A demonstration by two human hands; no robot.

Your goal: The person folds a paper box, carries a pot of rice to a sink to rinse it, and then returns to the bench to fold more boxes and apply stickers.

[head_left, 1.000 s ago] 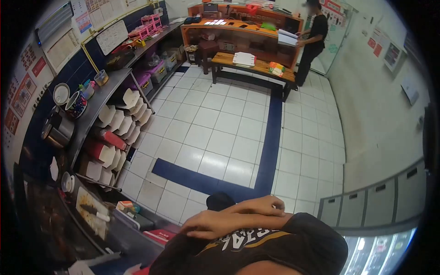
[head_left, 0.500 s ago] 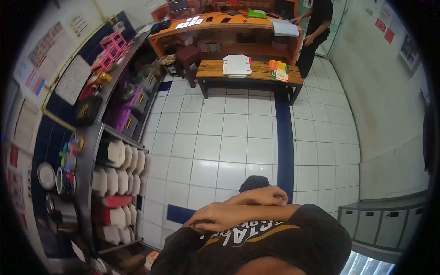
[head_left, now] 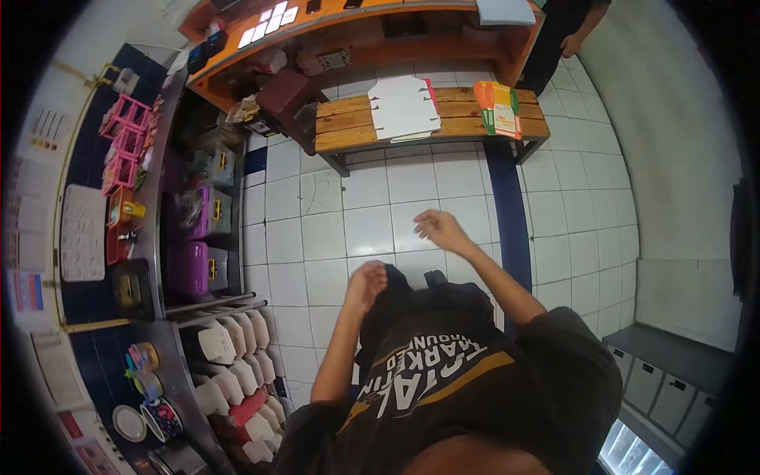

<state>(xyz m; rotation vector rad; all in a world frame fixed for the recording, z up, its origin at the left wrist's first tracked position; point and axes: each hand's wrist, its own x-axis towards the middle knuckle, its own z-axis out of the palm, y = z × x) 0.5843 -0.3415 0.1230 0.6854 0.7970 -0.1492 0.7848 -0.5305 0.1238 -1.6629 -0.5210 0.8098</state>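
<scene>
My left hand (head_left: 366,286) is raised in front of my body, its fingers curled loosely; whether anything is in it cannot be made out. Further forward and to the right, my right hand (head_left: 440,229) hangs above the tiled floor, fingers apart and holding nothing. Beyond both hands stands a wooden bench (head_left: 345,123). On it lie a stack of white flat cartons (head_left: 404,109) and some orange, green and white printed packs (head_left: 498,108).
An orange counter (head_left: 364,32) runs behind the bench, with a dark red stool (head_left: 286,93) beside it. Another person's hand (head_left: 571,45) shows at the upper right. Metal shelving (head_left: 170,237) with boxes lines the left; grey cabinets (head_left: 673,396) stand at lower right.
My arms were crossed over my chest and have come apart, both hands reaching forward. The view has moved closer to the bench. The other person's arm now hangs lower, away from the counter.
</scene>
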